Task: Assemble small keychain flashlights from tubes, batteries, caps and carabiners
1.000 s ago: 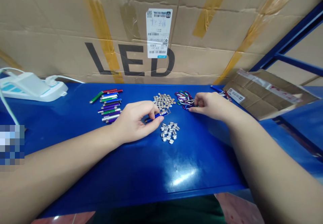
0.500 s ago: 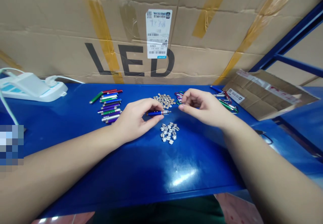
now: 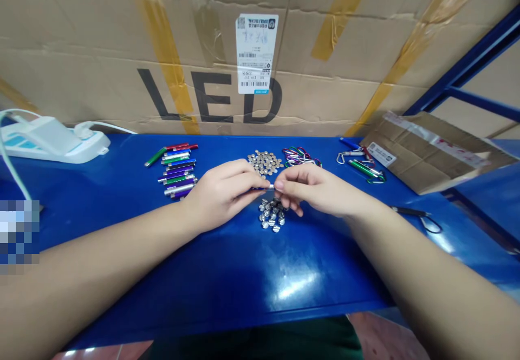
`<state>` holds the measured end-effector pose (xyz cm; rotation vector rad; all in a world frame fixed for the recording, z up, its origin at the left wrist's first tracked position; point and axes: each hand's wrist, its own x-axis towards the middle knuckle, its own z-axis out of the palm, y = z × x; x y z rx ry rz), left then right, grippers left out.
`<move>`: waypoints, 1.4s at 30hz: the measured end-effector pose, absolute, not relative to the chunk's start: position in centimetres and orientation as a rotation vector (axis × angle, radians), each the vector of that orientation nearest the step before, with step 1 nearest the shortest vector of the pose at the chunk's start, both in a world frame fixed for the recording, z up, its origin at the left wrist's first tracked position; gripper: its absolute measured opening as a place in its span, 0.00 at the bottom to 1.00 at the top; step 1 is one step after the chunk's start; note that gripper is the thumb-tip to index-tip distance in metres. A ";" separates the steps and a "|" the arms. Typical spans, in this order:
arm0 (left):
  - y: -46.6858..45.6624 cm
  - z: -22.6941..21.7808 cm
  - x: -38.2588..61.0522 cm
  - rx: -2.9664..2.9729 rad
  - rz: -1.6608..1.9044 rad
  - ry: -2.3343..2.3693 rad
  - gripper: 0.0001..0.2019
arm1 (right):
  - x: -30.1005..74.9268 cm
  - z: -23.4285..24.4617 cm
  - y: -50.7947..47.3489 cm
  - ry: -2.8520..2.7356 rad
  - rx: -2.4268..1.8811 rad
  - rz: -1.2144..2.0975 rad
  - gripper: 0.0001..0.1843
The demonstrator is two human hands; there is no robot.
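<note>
My left hand [image 3: 221,195] grips a slim metal flashlight [image 3: 260,188], mostly hidden by its fingers, with only the silver tip showing. My right hand [image 3: 311,189] pinches the tip's end between thumb and forefinger. Whatever sits in that pinch is too small to make out. Below my right fingers lies a heap of slotted metal caps [image 3: 270,216], partly hidden. Behind my hands are a pile of silver button cells [image 3: 265,163] and a tangle of coloured carabiners [image 3: 300,157]. A row of coloured flashlight tubes [image 3: 176,173] lies left of my left hand.
Finished carabiner flashlights [image 3: 363,168] lie at the right of the blue table [image 3: 227,273], with a black one on a cord [image 3: 410,212] nearer the edge. A white power strip [image 3: 52,139] sits at left, flattened cardboard [image 3: 426,154] at right, and a large taped carton [image 3: 211,35] behind.
My right hand has moved left, from the carabiners to the flashlight's tip. My left hand's fingers now cover more of the flashlight, and the carabiners are in full view.
</note>
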<state>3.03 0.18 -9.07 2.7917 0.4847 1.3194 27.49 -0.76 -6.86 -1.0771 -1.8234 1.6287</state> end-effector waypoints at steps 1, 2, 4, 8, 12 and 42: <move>0.2 -9.0 3.0 2.808 1.327 0.481 0.04 | 27.5 -6.7 -0.8 -1.808 -1.076 1.674 0.28; 0.1 -9.0 3.0 2.820 1.332 0.481 0.05 | 27.5 -6.6 -0.9 -1.798 -1.072 1.705 0.27; 0.2 -9.0 3.0 2.821 1.325 0.483 0.06 | 27.6 -6.5 -1.0 -1.794 -1.049 1.729 0.26; 0.4 -9.0 2.9 2.725 1.260 0.468 0.08 | 27.9 -6.7 -0.9 -1.803 -1.019 1.741 0.23; 0.5 -8.8 2.8 2.555 1.189 0.553 0.06 | 27.8 -7.4 -0.7 -1.713 -0.976 1.817 0.22; -0.4 -8.1 3.7 2.012 0.827 0.879 0.16 | 27.2 -7.3 -1.5 -2.185 -0.809 0.553 0.06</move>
